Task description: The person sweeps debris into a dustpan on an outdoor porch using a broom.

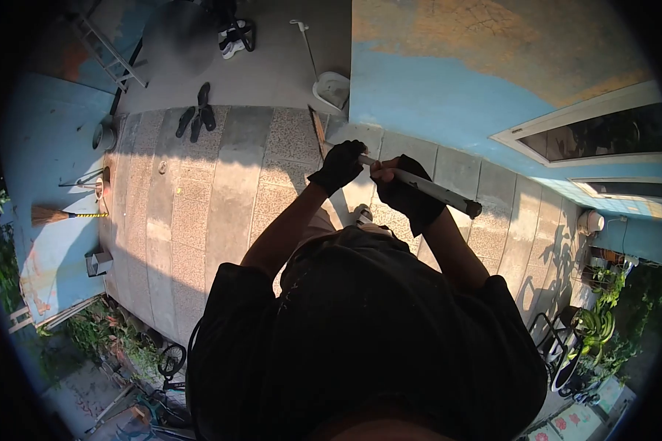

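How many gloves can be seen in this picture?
2. The left glove is on the left hand, at the pale rod's narrow end; the right glove is on the right hand, farther along it. Others could be hidden.

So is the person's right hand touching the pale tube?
Touching. The head view shows it: the right hand has its fingers closed across the pale tube, with no gap between them.
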The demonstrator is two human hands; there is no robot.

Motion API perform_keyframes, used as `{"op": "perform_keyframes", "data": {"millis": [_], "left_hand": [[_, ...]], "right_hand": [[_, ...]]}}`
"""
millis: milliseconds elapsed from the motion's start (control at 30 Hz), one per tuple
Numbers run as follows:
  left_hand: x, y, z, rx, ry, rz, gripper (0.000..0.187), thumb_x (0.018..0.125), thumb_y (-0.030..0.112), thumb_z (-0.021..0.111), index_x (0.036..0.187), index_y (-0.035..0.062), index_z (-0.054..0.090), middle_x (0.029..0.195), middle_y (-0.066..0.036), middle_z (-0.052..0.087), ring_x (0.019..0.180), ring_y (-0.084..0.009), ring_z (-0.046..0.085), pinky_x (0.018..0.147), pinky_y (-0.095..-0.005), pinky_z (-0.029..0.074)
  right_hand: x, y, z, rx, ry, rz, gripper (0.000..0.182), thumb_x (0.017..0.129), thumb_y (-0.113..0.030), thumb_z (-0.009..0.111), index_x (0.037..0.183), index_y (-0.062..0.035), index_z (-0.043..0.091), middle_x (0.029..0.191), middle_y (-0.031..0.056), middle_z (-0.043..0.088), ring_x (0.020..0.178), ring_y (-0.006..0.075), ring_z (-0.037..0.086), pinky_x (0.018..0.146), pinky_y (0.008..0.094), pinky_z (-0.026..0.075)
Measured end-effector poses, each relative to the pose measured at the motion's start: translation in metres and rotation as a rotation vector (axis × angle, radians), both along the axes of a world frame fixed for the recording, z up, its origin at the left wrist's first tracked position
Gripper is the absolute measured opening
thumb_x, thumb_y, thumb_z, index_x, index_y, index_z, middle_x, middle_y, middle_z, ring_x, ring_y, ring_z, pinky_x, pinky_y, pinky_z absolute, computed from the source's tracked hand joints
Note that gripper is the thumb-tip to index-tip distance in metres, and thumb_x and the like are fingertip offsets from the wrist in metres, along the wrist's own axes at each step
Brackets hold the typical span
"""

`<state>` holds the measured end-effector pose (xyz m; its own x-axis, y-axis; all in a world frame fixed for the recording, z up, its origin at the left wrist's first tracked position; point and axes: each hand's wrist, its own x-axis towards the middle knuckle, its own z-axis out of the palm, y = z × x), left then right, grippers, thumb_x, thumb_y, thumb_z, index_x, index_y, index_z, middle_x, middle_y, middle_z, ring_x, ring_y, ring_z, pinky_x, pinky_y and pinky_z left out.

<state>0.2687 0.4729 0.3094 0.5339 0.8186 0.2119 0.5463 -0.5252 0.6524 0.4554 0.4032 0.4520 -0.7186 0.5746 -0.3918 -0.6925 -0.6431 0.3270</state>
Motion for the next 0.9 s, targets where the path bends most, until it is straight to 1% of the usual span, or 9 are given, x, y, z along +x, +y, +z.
{"op": "perform_keyframes", "data": {"millis": [167, 267, 400, 500, 567, 633, 733, 867, 900], "left_hand": [[-0.033, 0.094, 0.002, -0.126, 0.083, -0.382, 0.068, 0.064, 0.03, 0.082, 0.12, 0.0059, 0.052, 0.107, -0.016, 0.061, 0.101, -0.0331, 0.059, 0.087, -0.0404, 0.047], [-0.064, 0.17, -0.011, -0.181, 0.188, -0.504, 0.089, 0.059, 0.04, 0.085, 0.129, 0.0039, 0.046, 0.121, -0.019, 0.056, 0.115, -0.0343, 0.053, 0.097, -0.0397, 0.043], [-0.114, 0.276, -0.009, -0.29, 0.205, -0.404, 0.094, 0.059, 0.045, 0.084, 0.132, 0.0034, 0.042, 0.125, -0.018, 0.054, 0.119, -0.0318, 0.051, 0.098, -0.0391, 0.042], [-0.139, 0.37, -0.041, -0.4, 0.112, -0.28, 0.106, 0.053, 0.037, 0.091, 0.137, 0.0041, 0.035, 0.129, -0.019, 0.05, 0.125, -0.0308, 0.047, 0.103, -0.038, 0.04], [-0.145, 0.42, -0.024, -0.434, 0.145, -0.11, 0.105, 0.057, 0.037, 0.089, 0.139, 0.0047, 0.032, 0.133, -0.019, 0.047, 0.126, -0.0311, 0.046, 0.103, -0.0378, 0.039], [-0.15, 0.477, -0.041, -0.169, 0.109, -0.049, 0.102, 0.057, 0.038, 0.088, 0.138, 0.0046, 0.035, 0.134, -0.017, 0.045, 0.127, -0.0312, 0.043, 0.104, -0.04, 0.038], [-0.149, 0.532, -0.038, 0.091, 0.444, 0.12, 0.102, 0.057, 0.049, 0.085, 0.137, 0.0053, 0.038, 0.137, -0.024, 0.04, 0.131, -0.0374, 0.037, 0.107, -0.0435, 0.035], [-0.133, 0.581, -0.061, -0.076, 0.502, 0.287, 0.101, 0.06, 0.053, 0.081, 0.139, 0.0066, 0.038, 0.139, -0.026, 0.037, 0.128, -0.0394, 0.04, 0.105, -0.0438, 0.038], [-0.127, 0.586, -0.055, -0.247, 0.506, 0.348, 0.095, 0.065, 0.052, 0.078, 0.139, 0.0076, 0.037, 0.137, -0.026, 0.04, 0.125, -0.0399, 0.044, 0.102, -0.0443, 0.04]], "right_hand": [[-0.028, 0.05, -0.051, -0.16, 0.228, -0.201, 0.011, 0.082, -0.002, 0.056, 0.083, -0.0024, 0.045, 0.076, 0.0046, 0.049, 0.064, 0.0142, 0.051, 0.059, 0.0229, 0.048], [-0.06, 0.081, -0.046, -0.247, 0.304, -0.315, 0.011, 0.082, -0.002, 0.056, 0.081, -0.0042, 0.045, 0.072, 0.0037, 0.046, 0.062, 0.0131, 0.051, 0.059, 0.0207, 0.047], [-0.093, 0.127, -0.078, -0.294, 0.259, -0.379, 0.014, 0.078, 0.001, 0.056, 0.076, -0.0052, 0.044, 0.067, 0.0028, 0.044, 0.06, 0.0127, 0.049, 0.056, 0.0212, 0.047], [-0.118, 0.166, -0.092, -0.498, 0.336, -0.506, 0.013, 0.073, 0.002, 0.054, 0.073, -0.0057, 0.044, 0.066, 0.0029, 0.047, 0.053, 0.0137, 0.048, 0.055, 0.0228, 0.047], [-0.134, 0.187, -0.1, -0.523, 0.288, -0.544, 0.013, 0.073, 0.002, 0.054, 0.072, -0.006, 0.044, 0.065, 0.0029, 0.047, 0.053, 0.0135, 0.048, 0.055, 0.0231, 0.047], [-0.143, 0.204, -0.102, -0.542, 0.35, -0.621, 0.013, 0.072, 0.002, 0.053, 0.07, -0.0065, 0.044, 0.063, 0.0026, 0.046, 0.053, 0.0134, 0.048, 0.055, 0.0236, 0.047], [-0.159, 0.216, -0.1, -0.422, 0.272, -0.683, 0.013, 0.072, 0.002, 0.053, 0.07, -0.0069, 0.044, 0.062, 0.002, 0.046, 0.054, 0.0132, 0.049, 0.056, 0.0233, 0.047], [-0.174, 0.213, -0.129, -0.489, 0.183, -0.724, 0.012, 0.077, -0.002, 0.053, 0.071, -0.0082, 0.044, 0.067, 0.0011, 0.047, 0.05, 0.0107, 0.044, 0.051, 0.0197, 0.042], [-0.178, 0.212, -0.128, -0.414, 0.164, -0.721, 0.01, 0.079, -0.004, 0.054, 0.074, -0.0065, 0.045, 0.069, 0.0019, 0.047, 0.055, 0.0112, 0.046, 0.055, 0.0213, 0.044]]}}
